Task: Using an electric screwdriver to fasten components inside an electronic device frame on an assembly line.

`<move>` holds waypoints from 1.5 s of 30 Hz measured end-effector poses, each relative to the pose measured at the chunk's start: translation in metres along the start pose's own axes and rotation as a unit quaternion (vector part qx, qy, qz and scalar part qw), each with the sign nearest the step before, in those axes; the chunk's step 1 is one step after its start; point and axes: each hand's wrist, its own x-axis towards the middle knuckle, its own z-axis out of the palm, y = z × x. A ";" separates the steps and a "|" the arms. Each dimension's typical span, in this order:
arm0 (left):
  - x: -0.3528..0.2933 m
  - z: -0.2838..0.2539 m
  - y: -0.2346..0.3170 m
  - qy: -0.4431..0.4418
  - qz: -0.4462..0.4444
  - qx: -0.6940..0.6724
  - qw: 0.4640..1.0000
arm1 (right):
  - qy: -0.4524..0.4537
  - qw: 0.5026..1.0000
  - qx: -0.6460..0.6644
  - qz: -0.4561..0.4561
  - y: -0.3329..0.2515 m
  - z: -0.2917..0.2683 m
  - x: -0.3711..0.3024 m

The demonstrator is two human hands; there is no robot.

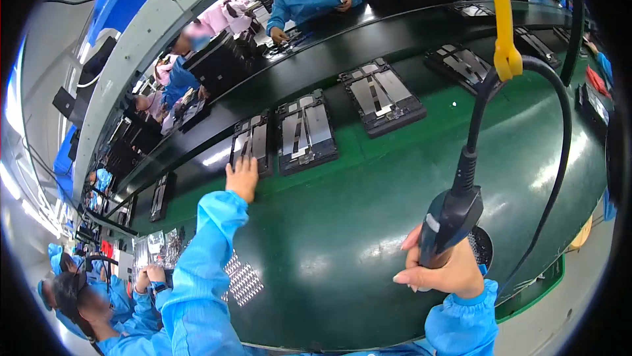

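My right hand (454,274) is wrapped round a black corded electric screwdriver (453,216), held above the green work surface at the right; its tip is hidden. The screwdriver's cable runs up to a yellow hanging strap (505,40). My left hand (243,180) reaches out with fingers extended over the near end of an opened tablet-like device (251,133) in a black tray; I cannot tell how firmly it touches. Just right of it lies a second such device (305,131), and a third (382,98) sits farther right. Grey panels and dark strips show inside them.
A round black dish (482,249) stands partly behind my right hand. A sheet of small silver parts (242,281) lies beside my left sleeve. Another device (459,66) is at the back right. Across the dark conveyor (368,32) a co-worker (309,0) sits; others are at left.
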 end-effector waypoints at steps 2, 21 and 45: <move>0.016 0.018 -0.021 -0.048 0.022 -0.030 0.998 | 0.014 0.999 -0.016 -0.032 0.003 -0.004 0.000; -0.143 -0.184 0.042 0.463 0.074 -0.340 0.815 | 0.077 0.959 0.035 -0.271 0.019 -0.022 -0.013; -0.241 -0.144 0.166 0.026 -0.012 -0.445 0.895 | 0.036 0.965 0.066 -0.252 0.010 -0.004 -0.018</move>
